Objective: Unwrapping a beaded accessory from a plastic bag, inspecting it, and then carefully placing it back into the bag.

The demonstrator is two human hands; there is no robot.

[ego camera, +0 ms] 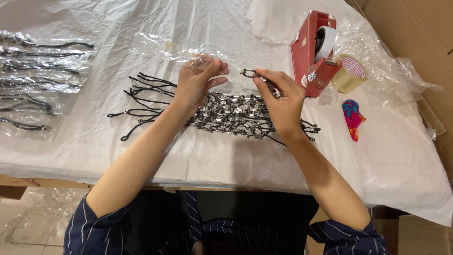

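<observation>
Striped sleeves (101,231) (cropped), hands (281,97) hiding necklaces (231,113).

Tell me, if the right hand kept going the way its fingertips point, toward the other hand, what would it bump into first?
Probably the clear plastic bag pinched in the left hand. The right hand holds a metal-beaded piece aimed leftward at it, with only a small gap between. Depth is hard to judge from this view.

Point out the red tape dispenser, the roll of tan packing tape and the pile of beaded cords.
red tape dispenser (306,56), head view, on its flat side.
roll of tan packing tape (346,79), head view, on its outer band.
pile of beaded cords (231,112), head view, on the silver beads.
</observation>
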